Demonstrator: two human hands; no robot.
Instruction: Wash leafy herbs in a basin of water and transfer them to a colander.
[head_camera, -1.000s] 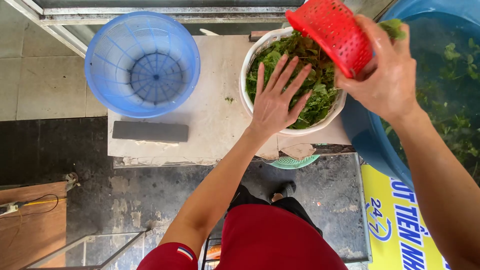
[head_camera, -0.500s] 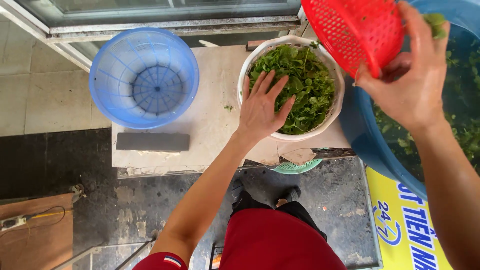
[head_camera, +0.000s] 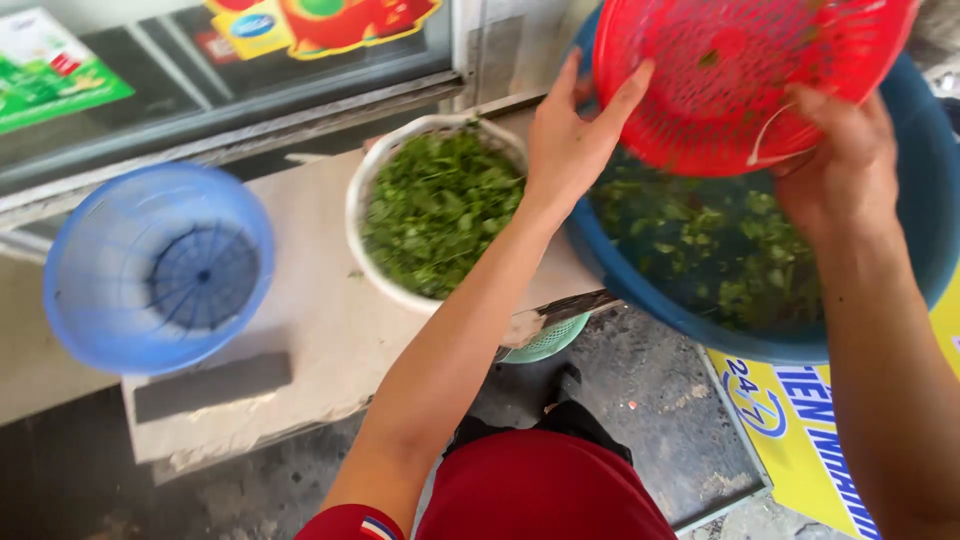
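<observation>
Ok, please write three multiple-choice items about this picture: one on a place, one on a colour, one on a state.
1. Where is the red perforated plastic colander?
A. Above the big blue plastic tub
B. On the floor
C. Inside the white bowl

2. What colour is the round slotted plastic basket on the pale stone ledge?
A. Green
B. Light blue
C. Yellow

3. What is the state of the white round bowl?
A. Upside down
B. Empty
C. Filled with green leaves

Answers: 1 A, the left hand and right hand hold it over the tub's leafy water. 2 B, its ribs are light blue. 3 C, leaves reach its rim.
</observation>
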